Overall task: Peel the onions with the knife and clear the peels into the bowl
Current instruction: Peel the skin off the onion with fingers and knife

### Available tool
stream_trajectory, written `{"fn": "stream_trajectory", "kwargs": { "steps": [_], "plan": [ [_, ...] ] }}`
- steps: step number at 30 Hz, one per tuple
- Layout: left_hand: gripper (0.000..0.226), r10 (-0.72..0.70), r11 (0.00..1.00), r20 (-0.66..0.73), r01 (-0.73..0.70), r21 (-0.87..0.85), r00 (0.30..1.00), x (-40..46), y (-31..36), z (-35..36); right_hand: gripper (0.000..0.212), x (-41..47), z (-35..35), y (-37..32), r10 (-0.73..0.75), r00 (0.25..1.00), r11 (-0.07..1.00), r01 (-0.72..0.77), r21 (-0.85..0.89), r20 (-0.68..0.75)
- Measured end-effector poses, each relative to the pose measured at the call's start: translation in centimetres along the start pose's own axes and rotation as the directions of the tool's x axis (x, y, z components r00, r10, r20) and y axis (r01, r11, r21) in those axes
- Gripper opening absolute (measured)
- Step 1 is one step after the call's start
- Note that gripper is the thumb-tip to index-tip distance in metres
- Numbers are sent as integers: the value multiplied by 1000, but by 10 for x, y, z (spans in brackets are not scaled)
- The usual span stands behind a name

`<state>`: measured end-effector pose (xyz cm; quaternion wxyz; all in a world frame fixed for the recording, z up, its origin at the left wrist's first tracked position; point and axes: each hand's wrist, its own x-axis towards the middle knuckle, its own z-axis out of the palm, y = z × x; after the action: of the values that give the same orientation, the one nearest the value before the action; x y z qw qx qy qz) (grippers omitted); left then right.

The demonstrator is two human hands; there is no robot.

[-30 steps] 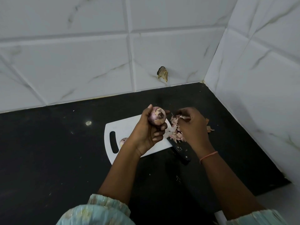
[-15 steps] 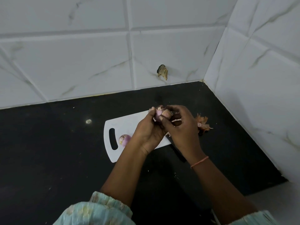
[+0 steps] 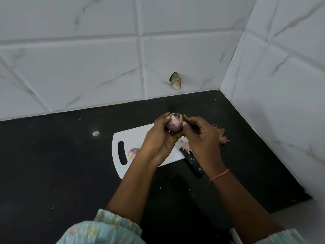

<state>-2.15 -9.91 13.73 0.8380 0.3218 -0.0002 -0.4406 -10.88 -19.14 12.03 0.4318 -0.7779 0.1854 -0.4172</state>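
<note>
Your left hand cups the onion with curled fingers above the cutting board; your right hand pinches skin at its top.

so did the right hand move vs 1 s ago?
Yes. The right hand rose from the peel pile by the cutting board and went left to the onion held in the left hand.

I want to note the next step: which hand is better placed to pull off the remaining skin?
Probably the right hand: its fingers touch the round pinkish onion's top; the left hand grips it.
</note>
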Motion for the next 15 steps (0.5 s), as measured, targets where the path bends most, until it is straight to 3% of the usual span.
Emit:
{"fn": "stream_trajectory", "kwargs": {
  "steps": [5,15],
  "plan": [
    [23,22,1000,-23,-22,-12,999,-1,2,4,13,2,2,-2,23,1000,999,-24,46,15],
    [19,77,997,-66,-78,-20,995,-4,-1,13,17,3,4,-2,-81,996,997,81,3,37]
  ]
}}
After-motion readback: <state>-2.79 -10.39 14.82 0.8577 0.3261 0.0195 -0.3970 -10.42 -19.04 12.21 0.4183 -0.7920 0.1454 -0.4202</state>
